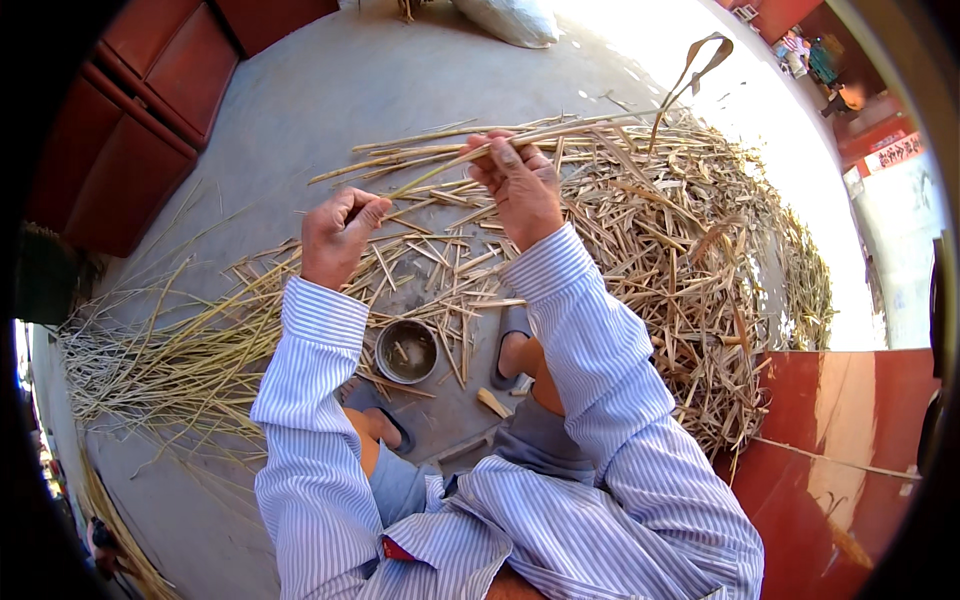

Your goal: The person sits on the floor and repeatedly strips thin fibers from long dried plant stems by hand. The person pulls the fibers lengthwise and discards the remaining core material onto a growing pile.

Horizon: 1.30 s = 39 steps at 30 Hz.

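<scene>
Curled nearly into a fist, the grip of the left hand (338,235) pinches one end of a slender, smooth stalk (430,179) between thumb and forefinger. Farther along, the right hand (518,185) has thumb and fingers closed around that same straw-coloured stalk, which slants up between the two hands above the floor (330,100). Beneath, one round metal bowl (408,371) stands on smooth grey concrete, with at least one small pale fragment inside. Toward the right spreads one large heap (665,255) of dry, brittle stalk pieces and papery, curling leaves, too tangled to count. On the left fans one loose bunch (190,350) of thin, wiry yellowish stems, likewise beyond counting. Two grey slippers, one left (404,433) and one right (514,322), flank the bowl; one bulging white sack (515,20) rests at the far edge.
</scene>
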{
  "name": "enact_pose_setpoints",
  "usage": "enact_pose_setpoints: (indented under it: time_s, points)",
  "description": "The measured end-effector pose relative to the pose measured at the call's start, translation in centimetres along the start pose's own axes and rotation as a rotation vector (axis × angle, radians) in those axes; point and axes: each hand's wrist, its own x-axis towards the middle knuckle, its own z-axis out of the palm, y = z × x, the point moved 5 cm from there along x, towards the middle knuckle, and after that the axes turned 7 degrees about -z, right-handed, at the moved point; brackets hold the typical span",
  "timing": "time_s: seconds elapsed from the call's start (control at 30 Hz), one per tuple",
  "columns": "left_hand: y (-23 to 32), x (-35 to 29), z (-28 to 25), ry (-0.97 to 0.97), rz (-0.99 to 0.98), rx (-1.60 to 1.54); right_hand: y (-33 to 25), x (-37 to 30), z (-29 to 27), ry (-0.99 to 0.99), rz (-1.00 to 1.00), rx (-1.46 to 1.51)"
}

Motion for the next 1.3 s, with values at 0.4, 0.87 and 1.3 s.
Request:
enact_pose_setpoints:
  time_s: [0.4, 0.87, 1.3]
  points:
    - [-0.6, 0.5, 0.1, -0.056, -0.084, 0.004, -1.4, 1.0, -1.9, 0.088, 0.051, 0.018]
    - [-1.8, -1.0, -4.8, 0.032, 0.076, 0.224, -5.1, 3.9, -12.1, 0.473, -0.054, -0.042]
    - [1.2, -0.6, -1.5, -0.033, 0.041, 0.172, -4.6, 4.6, -14.0, 0.486, -0.010, -0.091]
